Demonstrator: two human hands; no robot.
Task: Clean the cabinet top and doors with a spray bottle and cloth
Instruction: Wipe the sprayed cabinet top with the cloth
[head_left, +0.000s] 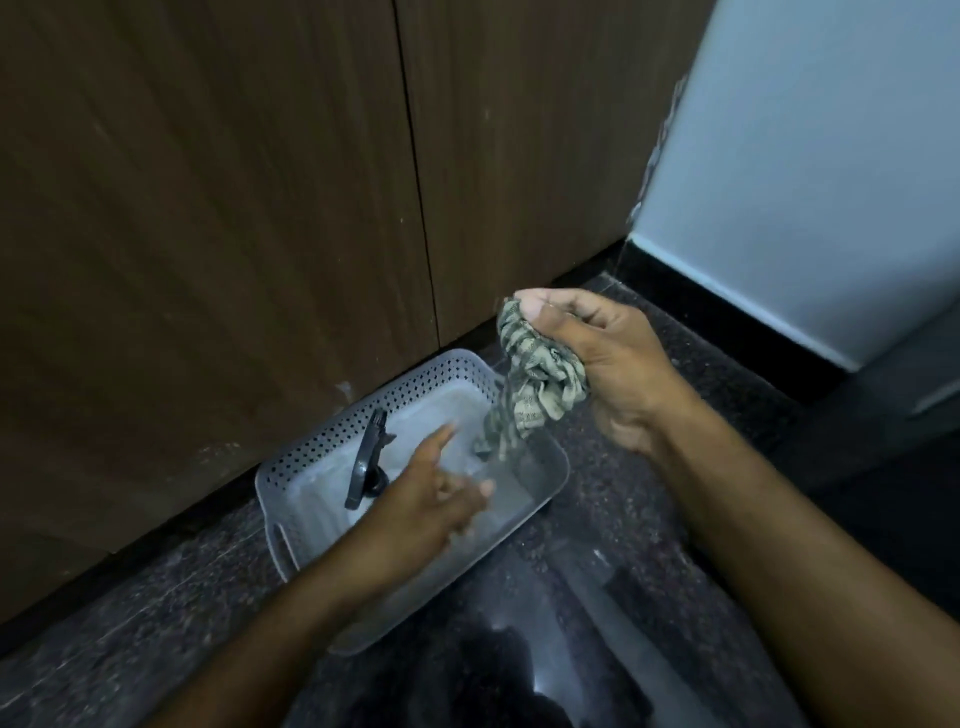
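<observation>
My right hand (613, 364) grips a bunched, patterned green-grey cloth (535, 382) above the right end of a grey perforated plastic basket (317, 441). The cloth's tail hangs down into the basket. My left hand (436, 499) hovers over the basket's middle with fingers spread and relaxed, blurred by motion, holding nothing. The dark trigger head of a spray bottle (366, 457) lies in the basket just left of that hand; the bottle's body is hard to make out. Brown wooden cabinet doors (234, 208) rise right behind the basket.
The basket sits on a dark speckled stone floor (649, 519) against the cabinet's base. A pale blue wall (831, 182) with a black skirting strip stands to the right. A vertical seam divides the two doors.
</observation>
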